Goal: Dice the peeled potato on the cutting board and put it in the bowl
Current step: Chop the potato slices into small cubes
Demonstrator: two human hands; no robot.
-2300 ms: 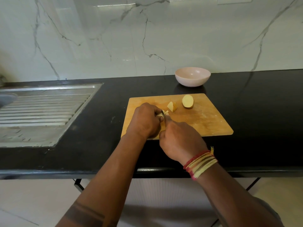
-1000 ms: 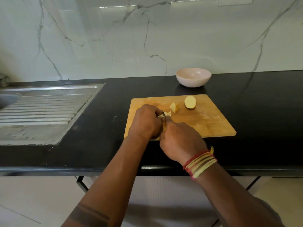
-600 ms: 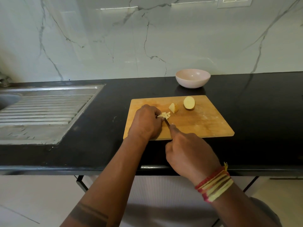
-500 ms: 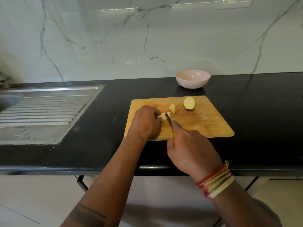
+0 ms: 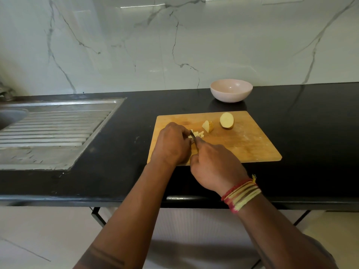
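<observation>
Wooden cutting board: right hand grips knife, left hand pins potato pieces.

Black counter: cutting board, bowl

I count one cutting board, one bowl, one knife — and two bigger potato pieces beside a small heap of dice.

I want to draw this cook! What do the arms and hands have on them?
Both arms are bare, with no sleeves and no gloves. The right wrist wears a bundle of red and yellow threads with a small tuft sticking out. The left forearm has a dark band marking across it. I see no rings.
</observation>
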